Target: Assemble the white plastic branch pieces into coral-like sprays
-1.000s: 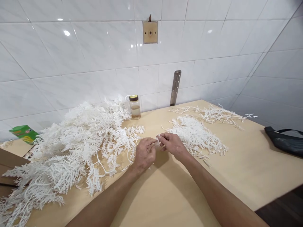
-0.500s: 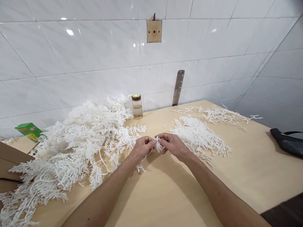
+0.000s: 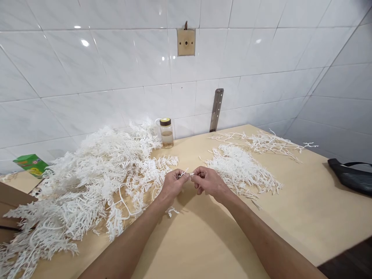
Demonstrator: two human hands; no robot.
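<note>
My left hand (image 3: 173,183) is closed, pinching a thin white plastic sprig (image 3: 184,172) between thumb and fingers. Just to its right, my right hand (image 3: 209,182) is closed too, its thumb and forefinger pinching a small white tip that looks like part of the same sprig. Both hands hover over the front middle of the table, fingertips nearly meeting. A large heap of white feathery artificial branches (image 3: 95,182) lies left of my left hand. Beyond my right hand spreads a lower pile of short white sprigs (image 3: 242,168).
Bare white stems (image 3: 270,142) lie at the back right of the table (image 3: 308,201). A lidded bottle (image 3: 167,135) of liquid stands near the tiled wall, beside an upright metal strip (image 3: 216,110). A green box (image 3: 31,166) sits far left, a black bag (image 3: 353,176) far right.
The bushy white tuft between my fingertips no longer shows; only a thin sprig and a small tip are visible there. My right hand's fingers have curled more. The view has shifted slightly.
</note>
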